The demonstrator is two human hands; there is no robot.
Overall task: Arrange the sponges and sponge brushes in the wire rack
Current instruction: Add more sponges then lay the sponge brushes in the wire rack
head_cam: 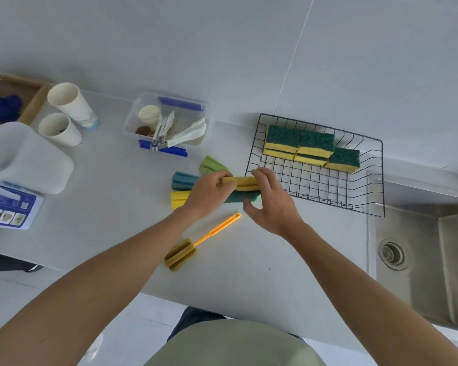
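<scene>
1. An orange-handled sponge brush with an olive-yellow foam head (196, 244) lies alone on the grey counter (249, 260).
2. Left hand (209, 192) and right hand (271, 202) both clamp a yellow-and-green rectangular sponge (245, 190) just left of the black wire rack (315, 191).
3. Five matching sponges (312, 147) sit at the rack's far side.

Black wire rack (251, 154), steel sink (421, 260)

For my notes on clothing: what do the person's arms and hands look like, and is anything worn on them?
Both forearms are bare, with no sleeves in view. The left hand and right hand wear no gloves; no rings, watch or bracelet can be seen. A pale green garment covers the torso below.
</scene>
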